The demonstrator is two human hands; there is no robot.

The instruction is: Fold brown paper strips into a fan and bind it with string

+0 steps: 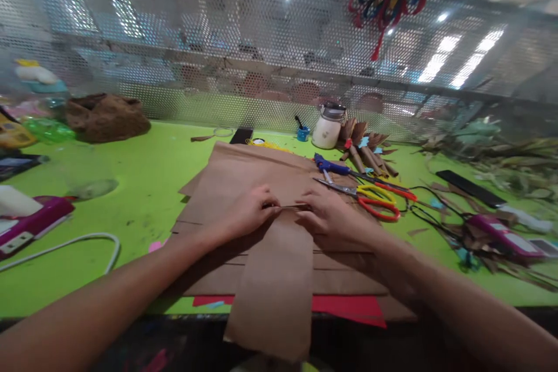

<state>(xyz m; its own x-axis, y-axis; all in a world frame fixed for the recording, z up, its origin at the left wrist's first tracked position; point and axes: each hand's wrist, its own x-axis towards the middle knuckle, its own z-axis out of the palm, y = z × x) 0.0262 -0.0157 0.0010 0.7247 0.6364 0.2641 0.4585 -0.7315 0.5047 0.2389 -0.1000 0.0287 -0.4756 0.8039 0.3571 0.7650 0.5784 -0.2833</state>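
A long strip of brown paper runs toward me and hangs over the table's front edge. My left hand pinches the left end of its far edge. At the right end of that edge, the fingers of my right hand are closed too. A thin dark line spans the gap between them; whether it is a fold or a thin rod I cannot tell. Under the strip lie larger brown paper sheets, with red paper showing below. Scissors with yellow and red handles rest beside my right hand.
Beyond the scissors lies a blue glue gun. Rolled brown paper pieces and a white jar stand at the back. A purple power strip and cords lie right; another power strip and a clear container are left.
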